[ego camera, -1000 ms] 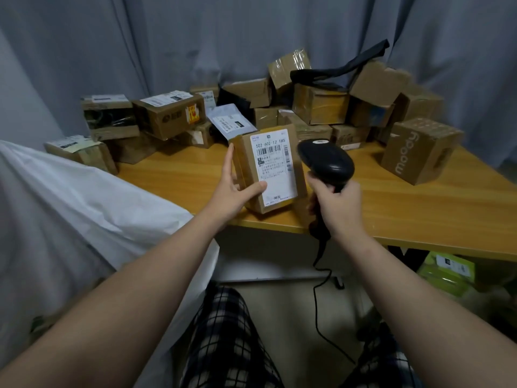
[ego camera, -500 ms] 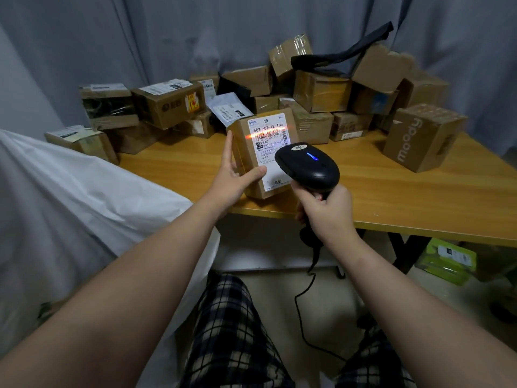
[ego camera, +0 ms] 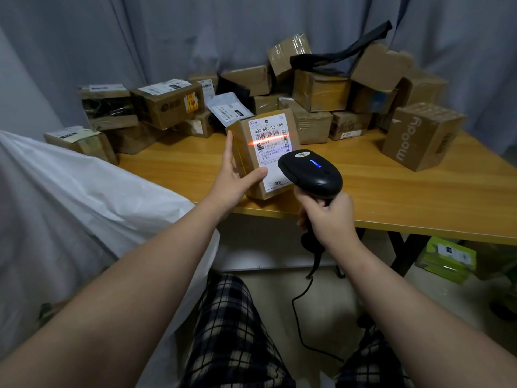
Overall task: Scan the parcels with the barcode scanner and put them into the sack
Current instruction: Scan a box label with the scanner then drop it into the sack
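Figure: The white plastic sack (ego camera: 84, 205) lay at the left, its contents unseen. Many brown cardboard parcels (ego camera: 321, 91) waited on the yellow wooden table (ego camera: 419, 197), so most of the work apparently remained. The left hand (ego camera: 235, 180), pinching between straight fingers and thumb, held one brown labelled carton (ego camera: 268, 163) upright at the table's edge, while the right hand (ego camera: 330, 219), fingers curled round the black corded barcode scanner (ego camera: 310, 172), cast a red line across its barcode.

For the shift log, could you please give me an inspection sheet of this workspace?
Surface: wooden table, parcels piled along its back.
Job's things: parcel upright near table's front edge, red scan line on its label; scanner, blue light on; white sack at left.
Clutter: black bag on pile; green box under table.
Hands: left hand holds parcel; right hand grips scanner.
Cables: scanner cable hangs to floor.
Surroundings: grey curtain behind.
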